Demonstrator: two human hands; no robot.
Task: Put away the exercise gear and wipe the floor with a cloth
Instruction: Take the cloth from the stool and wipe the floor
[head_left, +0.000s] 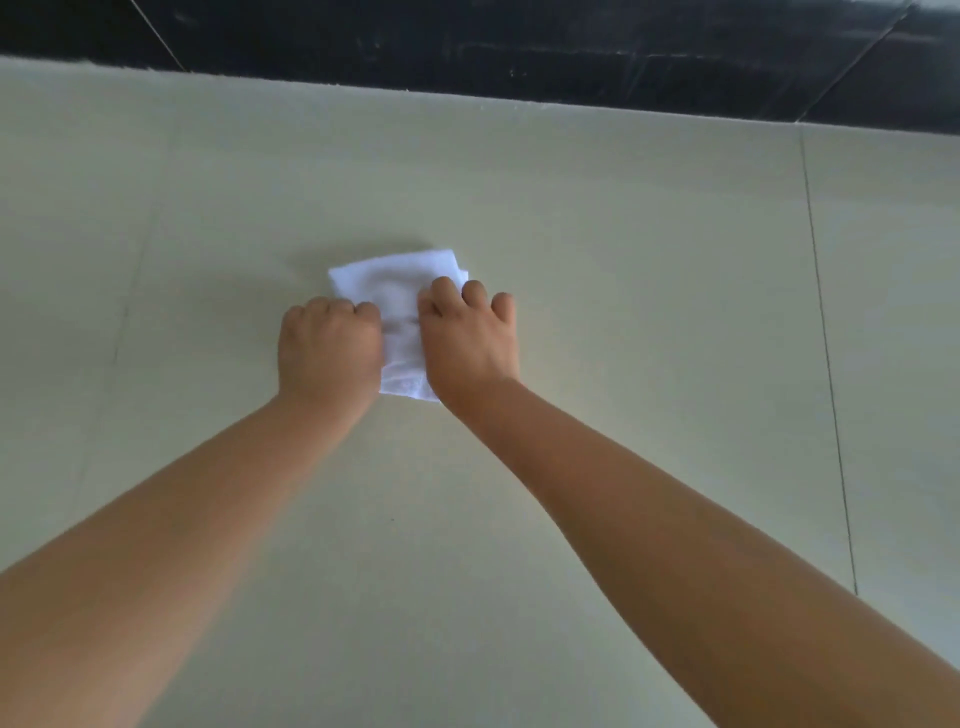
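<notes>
Both hands are on a white cloth (395, 312) that lies flat on the pale floor (623, 260). The left hand (328, 353) has a tight grip, with its fingers curled down on the left edge of the cloth. The right hand (470, 338) has bent fingers that press on the right side. The cloth is folded. Its long side runs away from the person toward the dark strip (519, 47) at the far edge of the floor.
</notes>
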